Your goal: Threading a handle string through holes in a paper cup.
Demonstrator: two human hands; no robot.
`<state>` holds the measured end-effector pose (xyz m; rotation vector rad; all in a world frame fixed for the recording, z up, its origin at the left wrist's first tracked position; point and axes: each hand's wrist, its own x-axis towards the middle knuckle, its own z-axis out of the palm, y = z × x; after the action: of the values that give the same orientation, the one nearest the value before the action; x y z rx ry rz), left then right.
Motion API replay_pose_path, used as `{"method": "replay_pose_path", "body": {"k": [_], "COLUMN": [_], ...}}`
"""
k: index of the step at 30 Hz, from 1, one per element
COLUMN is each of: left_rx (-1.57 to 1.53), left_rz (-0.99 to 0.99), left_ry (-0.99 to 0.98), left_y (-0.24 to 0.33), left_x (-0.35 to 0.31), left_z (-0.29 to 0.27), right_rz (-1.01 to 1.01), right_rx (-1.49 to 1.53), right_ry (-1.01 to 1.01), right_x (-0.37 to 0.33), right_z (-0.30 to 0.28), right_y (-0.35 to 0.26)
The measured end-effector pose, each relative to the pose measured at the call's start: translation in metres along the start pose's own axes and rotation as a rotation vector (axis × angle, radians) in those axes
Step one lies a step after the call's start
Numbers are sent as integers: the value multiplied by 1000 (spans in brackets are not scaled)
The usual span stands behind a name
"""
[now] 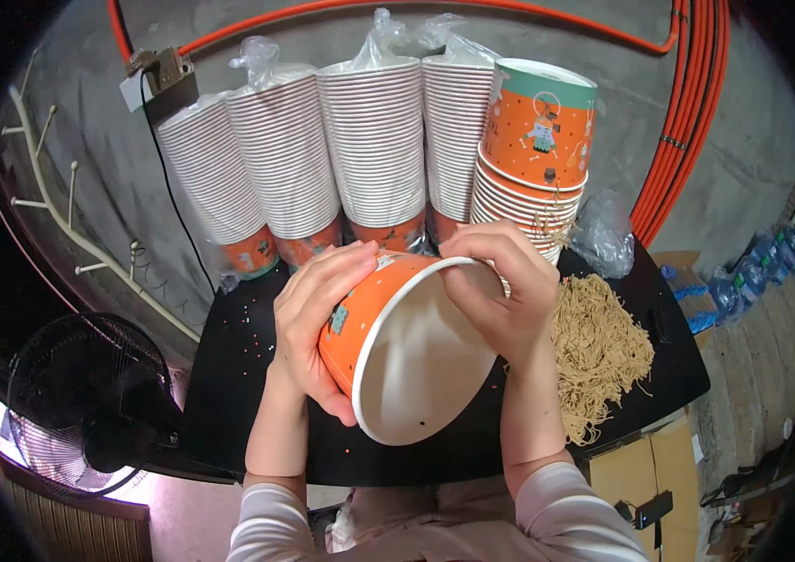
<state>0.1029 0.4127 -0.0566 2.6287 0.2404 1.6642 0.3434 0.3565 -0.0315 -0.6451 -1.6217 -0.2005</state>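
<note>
An orange paper bucket [388, 290] with a white rim and white inside is tilted in front of me, its mouth facing toward me and to the right. My left hand [318, 323] is wrapped round its outer wall, fingers on top and thumb below. At the rim's upper right, my right hand [508, 290] grips the edge, with its thumb inside the mouth and the fingers over the outside. A small dark speck shows on the lower inner wall. The bucket's base is hidden.
Bagged bucket stacks [374, 140] line the back of the black table [229, 412]. An unbagged stack [533, 201] has an upside-down bucket on top. Tan strands [599, 361] lie heaped at right by crumpled clear plastic [603, 234]. A black fan [88, 403] stands left.
</note>
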Motion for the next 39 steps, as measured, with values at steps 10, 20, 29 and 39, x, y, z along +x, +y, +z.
{"method": "replay_pose_path", "body": {"k": [10,20,29,39], "left_rx": [94,75,14,2], "left_rz": [-62,-126,-151,-310], "left_ry": [-53,-74,-72,-143], "left_y": [10,11,13,21], "left_x": [5,3,3,0], "left_z": [-5,-8,-5,-8], "right_rz": [16,-9,42,51], "right_rx": [-107,-76,-68,-129], "right_ry": [8,-54,-54,-109], "right_x": [-3,-3,-2,-7], "right_z": [9,6,2,5], "right_y": [1,8,3,8]}}
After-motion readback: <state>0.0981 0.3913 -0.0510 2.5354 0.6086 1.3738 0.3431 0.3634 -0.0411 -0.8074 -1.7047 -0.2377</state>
